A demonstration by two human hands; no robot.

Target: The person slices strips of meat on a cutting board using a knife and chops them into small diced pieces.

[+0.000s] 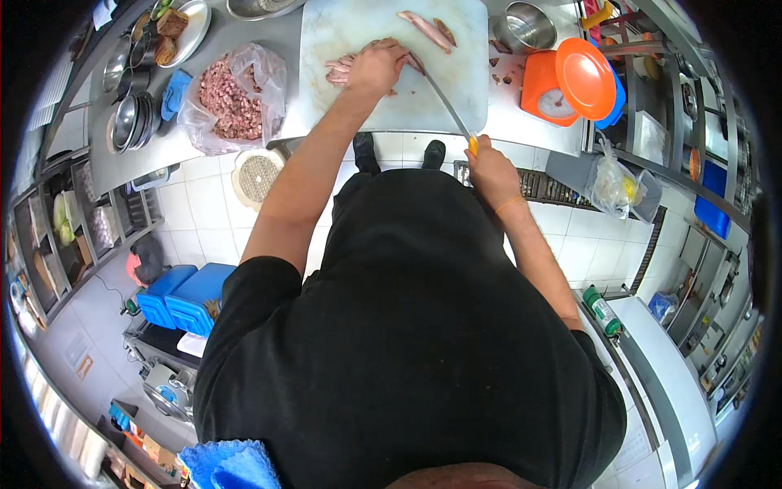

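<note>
My right hand [493,173] is wrapped round the yellow handle of a long kitchen knife [446,103]. The blade slants up and left across a white cutting board [334,24], its tip end close to my left fingers. My left hand [380,68] is closed over raw meat, pressing it to the board; the part under the fingers is hidden. Sliced meat [338,72] shows just left of that hand. Farther up the board lie a long strip of pale pink meat [425,29] and a smaller, darker piece [445,33].
Left of the board sits a clear plastic bag [273,90] of diced meat [230,102]. An orange scale [544,91] and a steel pot [525,28] stand right. Stacked metal bowls [130,122], a blue cloth [175,94] and a plate [195,24] are at far left.
</note>
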